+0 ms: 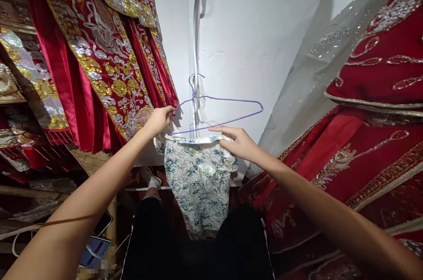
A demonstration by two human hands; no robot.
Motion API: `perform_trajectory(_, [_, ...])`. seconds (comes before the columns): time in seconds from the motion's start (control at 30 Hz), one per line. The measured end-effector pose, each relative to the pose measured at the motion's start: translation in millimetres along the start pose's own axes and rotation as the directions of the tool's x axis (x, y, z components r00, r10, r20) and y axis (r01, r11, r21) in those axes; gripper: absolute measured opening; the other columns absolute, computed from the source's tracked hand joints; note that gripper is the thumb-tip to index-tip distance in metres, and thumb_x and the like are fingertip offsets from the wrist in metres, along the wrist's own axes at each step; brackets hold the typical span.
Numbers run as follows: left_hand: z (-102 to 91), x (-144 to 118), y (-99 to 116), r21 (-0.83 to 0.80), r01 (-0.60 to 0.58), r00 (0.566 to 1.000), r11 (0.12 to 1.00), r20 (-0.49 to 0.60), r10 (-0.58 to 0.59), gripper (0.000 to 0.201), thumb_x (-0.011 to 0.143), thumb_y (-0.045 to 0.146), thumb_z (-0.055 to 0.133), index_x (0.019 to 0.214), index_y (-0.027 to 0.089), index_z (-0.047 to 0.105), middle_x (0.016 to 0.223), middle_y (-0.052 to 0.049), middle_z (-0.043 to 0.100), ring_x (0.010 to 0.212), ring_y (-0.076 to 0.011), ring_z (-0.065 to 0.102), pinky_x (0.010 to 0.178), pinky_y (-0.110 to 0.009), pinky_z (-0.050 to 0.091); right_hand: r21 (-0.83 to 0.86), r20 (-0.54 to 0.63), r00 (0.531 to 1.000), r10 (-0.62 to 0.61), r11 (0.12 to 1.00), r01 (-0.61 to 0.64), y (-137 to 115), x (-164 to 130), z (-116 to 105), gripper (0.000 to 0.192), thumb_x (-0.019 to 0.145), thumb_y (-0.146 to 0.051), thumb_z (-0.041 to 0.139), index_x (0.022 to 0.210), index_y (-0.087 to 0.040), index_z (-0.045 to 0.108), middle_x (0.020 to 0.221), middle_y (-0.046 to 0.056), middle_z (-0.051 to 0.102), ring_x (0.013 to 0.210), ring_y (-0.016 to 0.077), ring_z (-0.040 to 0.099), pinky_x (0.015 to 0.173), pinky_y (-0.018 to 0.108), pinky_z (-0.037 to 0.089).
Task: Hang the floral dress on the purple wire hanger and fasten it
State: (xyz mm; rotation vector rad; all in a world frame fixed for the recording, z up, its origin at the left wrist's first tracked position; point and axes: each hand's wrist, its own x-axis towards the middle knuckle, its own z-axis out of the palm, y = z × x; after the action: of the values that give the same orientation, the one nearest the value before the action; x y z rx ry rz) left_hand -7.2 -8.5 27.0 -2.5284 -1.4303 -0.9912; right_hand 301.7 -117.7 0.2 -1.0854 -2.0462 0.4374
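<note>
One purple wire hanger (228, 110) and one blue-patterned white garment (198, 178) are held up before a white wall (251, 28); the left hand (161, 119) pinches the hanger's left end with closed fingers; the right hand (236, 140) grips the garment's top edge just below the hanger's bar; the garment hangs in the open middle; red embroidered robes (99, 50) crowd both sides; a phone (94, 251) lies low left.

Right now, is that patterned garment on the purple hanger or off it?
Off, it seems: the patterned garment hangs below the hanger, its top edge held by the right hand.
</note>
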Motion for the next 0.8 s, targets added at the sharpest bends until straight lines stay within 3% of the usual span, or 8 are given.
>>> perform_trajectory(0.07, [-1.2, 1, 0, 0.039, -0.015, 1.000, 0.999, 0.016, 0.015, 0.034, 0.090, 0.020, 0.045, 0.111, 0.013, 0.071, 0.102, -0.014, 0.076, 0.087, -0.0257, 0.070, 0.078, -0.031, 0.049, 0.012, 0.038, 0.999, -0.027, 1.000, 0.027, -18, -4, 6, 0.042, 0.081, -0.016, 0.054, 0.116, -0.026, 0.074, 0.107, 0.003, 0.074, 0.091, 0.0211, 0.066, 0.081, 0.033, 0.049])
perform_trajectory(0.23, [-4.7, 2, 3, 0.104, -0.050, 0.996, 0.993, 0.072, 0.043, 0.034, 0.089, 0.017, 0.044, 0.105, 0.012, 0.073, 0.098, -0.016, 0.076, 0.083, -0.0256, 0.070, 0.077, -0.032, 0.050, 0.198, 0.359, 0.931, -0.071, 0.980, -0.002, -48, -5, 15, 0.022, 0.085, -0.021, 0.054, 0.089, -0.022, 0.075, 0.077, 0.000, 0.069, 0.063, 0.0137, 0.058, 0.056, 0.025, 0.042])
perform_trajectory(0.33, [-10.7, 1, 4, 0.102, -0.066, 0.994, 0.993, 0.095, 0.056, 0.031, 0.088, 0.017, 0.045, 0.102, 0.012, 0.072, 0.091, -0.014, 0.075, 0.077, -0.0237, 0.068, 0.073, -0.030, 0.049, 0.302, 0.112, 0.993, 0.021, 0.952, -0.054, -47, 7, 3, 0.018, 0.085, -0.028, 0.057, 0.086, -0.020, 0.073, 0.077, 0.002, 0.068, 0.061, 0.0132, 0.057, 0.051, 0.023, 0.039])
perform_trajectory(0.4, [-14.8, 3, 5, 0.115, -0.072, 0.993, 0.991, 0.101, 0.061, 0.029, 0.086, 0.017, 0.047, 0.100, 0.013, 0.072, 0.087, -0.013, 0.074, 0.074, -0.0229, 0.066, 0.071, -0.029, 0.047, 0.375, -0.072, 0.994, 0.080, 0.926, -0.048, -43, 17, -6, 0.016, 0.083, -0.031, 0.061, 0.084, -0.019, 0.072, 0.078, 0.002, 0.067, 0.065, 0.0142, 0.058, 0.053, 0.024, 0.042])
perform_trajectory(0.57, [-18.3, 8, 6, 0.172, -0.068, 0.987, 0.983, 0.159, 0.041, 0.023, 0.083, 0.017, 0.047, 0.087, 0.015, 0.070, 0.072, -0.010, 0.068, 0.061, -0.0205, 0.058, 0.062, -0.030, 0.041, 0.393, -0.130, 0.988, 0.088, 0.919, -0.030, -35, 35, -17, 0.019, 0.083, -0.035, 0.061, 0.092, -0.020, 0.071, 0.080, 0.002, 0.066, 0.066, 0.0153, 0.058, 0.057, 0.025, 0.042])
perform_trajectory(0.63, [-20.7, 9, 5, 0.155, -0.065, 0.984, 0.986, 0.173, 0.038, 0.023, 0.082, 0.016, 0.048, 0.087, 0.016, 0.070, 0.072, -0.010, 0.067, 0.059, -0.0203, 0.056, 0.061, -0.030, 0.039, 0.336, -0.332, 0.933, 0.142, 0.942, -0.024, -18, 43, -28, 0.020, 0.083, -0.033, 0.059, 0.094, -0.020, 0.070, 0.077, 0.002, 0.065, 0.064, 0.0155, 0.057, 0.057, 0.026, 0.041])
perform_trajectory(0.7, [-25.3, 11, 4, 0.119, -0.062, 0.982, 0.991, 0.185, 0.039, 0.024, 0.083, 0.017, 0.048, 0.091, 0.016, 0.070, 0.074, -0.009, 0.068, 0.060, -0.0205, 0.055, 0.063, -0.031, 0.039, 0.244, -0.556, 0.813, 0.171, 0.969, -0.038, 9, 52, -46, 0.021, 0.082, -0.031, 0.056, 0.094, -0.020, 0.069, 0.078, 0.004, 0.065, 0.066, 0.0167, 0.057, 0.060, 0.027, 0.042])
perform_trajectory(0.8, [-32.1, 13, 3, 0.080, -0.080, 0.970, 0.994, 0.235, 0.060, 0.022, 0.084, 0.018, 0.049, 0.090, 0.017, 0.070, 0.077, -0.008, 0.067, 0.065, -0.0211, 0.056, 0.067, -0.031, 0.040, -0.026, -0.630, 0.770, 0.097, 0.989, -0.146, 54, 61, -71, 0.026, 0.078, -0.031, 0.061, 0.098, -0.019, 0.072, 0.082, 0.005, 0.066, 0.069, 0.0181, 0.056, 0.065, 0.030, 0.043])
